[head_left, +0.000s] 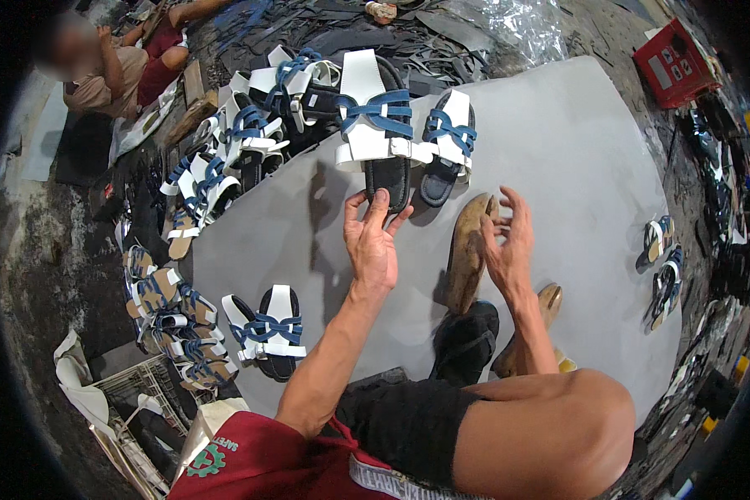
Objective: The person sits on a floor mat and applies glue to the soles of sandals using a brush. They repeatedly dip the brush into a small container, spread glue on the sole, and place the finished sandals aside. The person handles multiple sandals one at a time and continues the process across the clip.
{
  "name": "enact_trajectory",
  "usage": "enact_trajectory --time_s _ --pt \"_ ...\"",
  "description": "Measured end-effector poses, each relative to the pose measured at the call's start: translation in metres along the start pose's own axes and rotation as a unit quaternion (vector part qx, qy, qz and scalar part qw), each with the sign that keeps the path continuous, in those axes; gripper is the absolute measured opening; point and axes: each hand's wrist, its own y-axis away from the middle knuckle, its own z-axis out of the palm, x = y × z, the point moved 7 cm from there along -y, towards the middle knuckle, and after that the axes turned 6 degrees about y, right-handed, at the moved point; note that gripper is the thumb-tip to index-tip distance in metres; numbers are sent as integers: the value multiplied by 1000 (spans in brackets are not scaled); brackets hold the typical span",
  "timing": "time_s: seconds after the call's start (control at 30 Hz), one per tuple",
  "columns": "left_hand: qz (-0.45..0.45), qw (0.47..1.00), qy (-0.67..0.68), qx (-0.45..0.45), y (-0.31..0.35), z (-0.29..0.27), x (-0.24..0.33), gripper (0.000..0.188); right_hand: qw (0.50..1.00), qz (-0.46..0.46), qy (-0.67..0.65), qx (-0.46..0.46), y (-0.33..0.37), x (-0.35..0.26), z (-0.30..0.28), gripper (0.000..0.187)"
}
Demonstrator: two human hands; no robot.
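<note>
My left hand is closed on the heel end of a white sandal with blue woven straps, a white buckle strap and a black insole. The sandal is held up over the grey board, toe pointing away. A matching sandal is just to its right. My right hand has its fingers apart and slightly curled beside a brown wooden shoe last. Whether the fingertips touch the last I cannot tell. Another wooden last is partly hidden behind my right forearm, next to black footwear.
The grey board bears a sandal pair at left and tan-soled sandals at right. Piles of sandals line its left edge. Black scraps and a red crate lie beyond. A person sits far left.
</note>
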Motion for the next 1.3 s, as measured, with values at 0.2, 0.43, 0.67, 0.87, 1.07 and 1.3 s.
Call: enact_trajectory --time_s 0.2,0.43,0.67,0.87,1.07,1.3 --pt "-10 1000 17 16 -3 15 6 25 1000 20 22 10 27 5 -21 54" --pt "28 997 -58 41 -46 -21 -29 32 999 49 -2 4 49 11 -25 51" --pt "2 992 -108 65 -48 -32 -74 43 987 147 -50 -28 95 24 -27 48" --pt "21 950 -270 155 -6 -46 -35 37 982 184 -53 6 149 58 -47 46" --pt "190 892 -355 207 7 -70 136 32 970 219 -17 105 222 100 -86 45" --pt "232 673 -647 273 -66 -103 225 66 970 216 29 111 267 93 -115 45"
